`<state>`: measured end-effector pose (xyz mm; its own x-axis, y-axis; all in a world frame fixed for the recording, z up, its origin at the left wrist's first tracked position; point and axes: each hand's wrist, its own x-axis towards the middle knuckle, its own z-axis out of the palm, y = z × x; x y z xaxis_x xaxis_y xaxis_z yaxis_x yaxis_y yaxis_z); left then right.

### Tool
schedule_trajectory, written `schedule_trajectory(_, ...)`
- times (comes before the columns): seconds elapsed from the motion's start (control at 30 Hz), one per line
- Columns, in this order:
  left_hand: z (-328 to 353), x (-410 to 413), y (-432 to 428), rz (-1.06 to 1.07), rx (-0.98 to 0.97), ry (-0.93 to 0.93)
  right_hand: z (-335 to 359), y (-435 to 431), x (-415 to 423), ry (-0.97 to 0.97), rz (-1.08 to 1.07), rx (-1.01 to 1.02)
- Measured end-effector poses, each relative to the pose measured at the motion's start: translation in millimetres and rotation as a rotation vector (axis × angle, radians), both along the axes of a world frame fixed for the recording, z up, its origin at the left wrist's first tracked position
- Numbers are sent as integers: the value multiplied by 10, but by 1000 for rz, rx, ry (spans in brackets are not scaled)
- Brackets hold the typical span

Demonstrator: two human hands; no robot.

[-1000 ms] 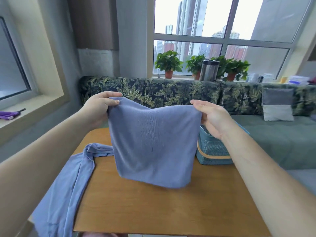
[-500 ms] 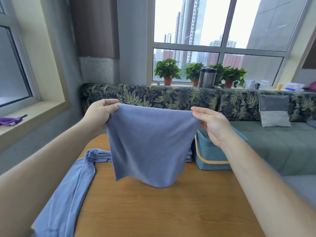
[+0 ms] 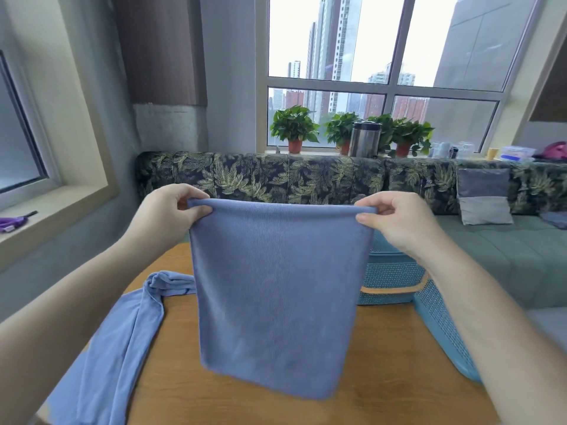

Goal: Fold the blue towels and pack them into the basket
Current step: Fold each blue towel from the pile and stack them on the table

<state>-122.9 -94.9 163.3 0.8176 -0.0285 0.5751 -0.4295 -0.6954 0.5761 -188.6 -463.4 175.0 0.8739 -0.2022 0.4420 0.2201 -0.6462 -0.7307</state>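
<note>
Each hand, left hand (image 3: 170, 211) and right hand (image 3: 395, 220), pinches a top corner of the towel (image 3: 276, 289) hanging above the table (image 3: 383, 363), mid-fold; next, probably halve it for the basket (image 3: 392, 280).

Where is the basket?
In the head view, the basket sits at the right of the wooden table, partly behind the held towel, just below the right hand.
</note>
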Motion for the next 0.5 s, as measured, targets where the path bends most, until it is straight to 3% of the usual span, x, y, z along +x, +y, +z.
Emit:
schedule_trajectory(0.17, -104, 378, -10, -14, 11, 107, -157, -77, 396, 36, -84, -141)
schedule_trajectory(0.37, 15, 571, -67, -135, -347, 269, -148, -56, 543, -4, -35, 93)
schedule_trajectory(0.5, -47, 495, -71, -269, -436, 310, -194, -55, 472, -14, 46, 192)
